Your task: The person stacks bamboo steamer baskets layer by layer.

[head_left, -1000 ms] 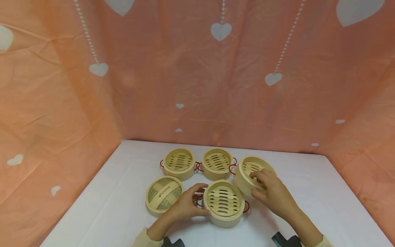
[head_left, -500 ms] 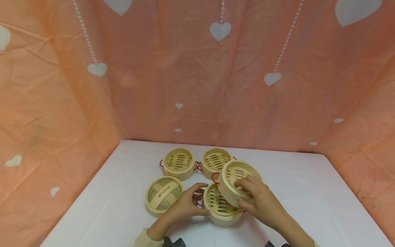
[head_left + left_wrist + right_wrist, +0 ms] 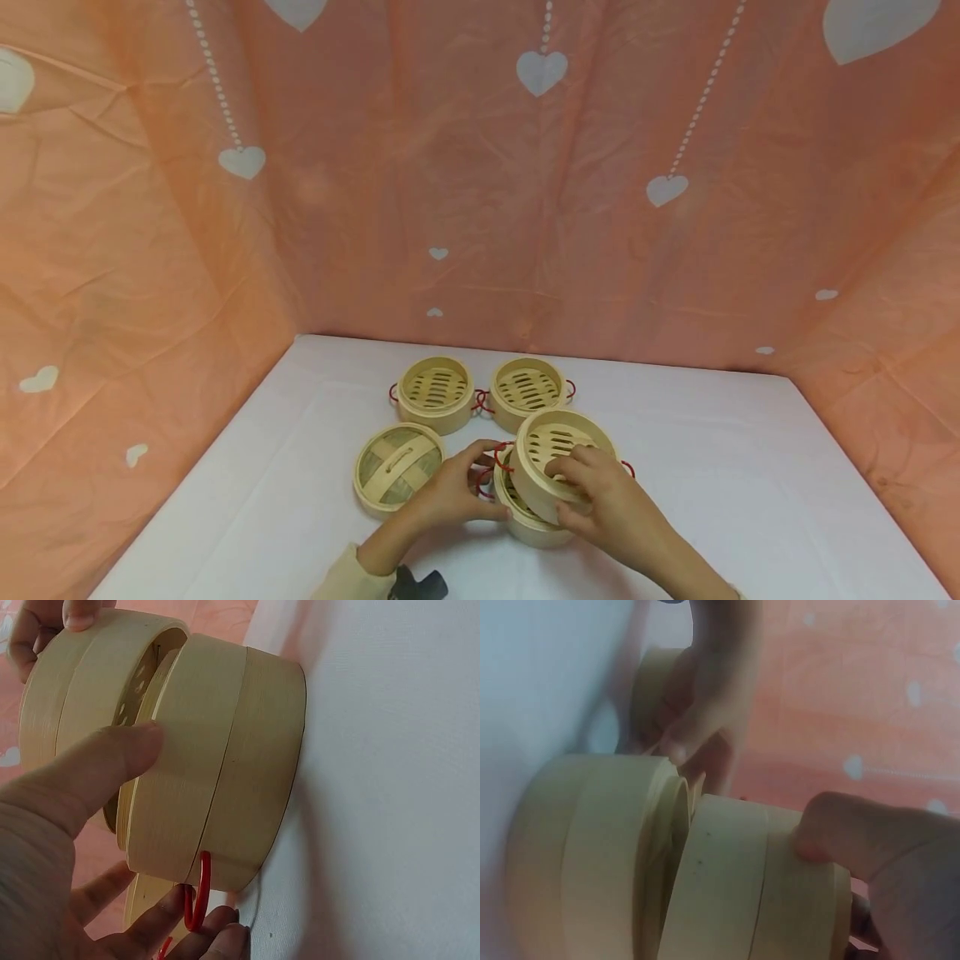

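Observation:
My right hand [image 3: 603, 508] pinches the wall of a round bamboo steamer basket [image 3: 534, 487], thumb outside and fingers over the rim. That basket is tilted over a lower steamer basket [image 3: 538, 535], which stands on the table. In the right wrist view the rim of the held basket [image 3: 727, 877] meets the top of the lower one [image 3: 592, 847] at an angle. My left hand [image 3: 453, 492] holds the lower basket's left side. The left wrist view shows its thumb against the wall [image 3: 225, 742] and fingers behind, near the red handle [image 3: 201, 892].
Two more steamer baskets with red handles, one on the left [image 3: 435, 417] and one on the right [image 3: 517, 417], stand behind. A woven bamboo lid [image 3: 375, 471] lies left of my left hand. The white table [image 3: 712, 450] meets an orange cloth backdrop [image 3: 480, 208].
My right hand has brought its steamer basket left and down, from the right side to over the lower basket. The left hand stays in place on the lower basket.

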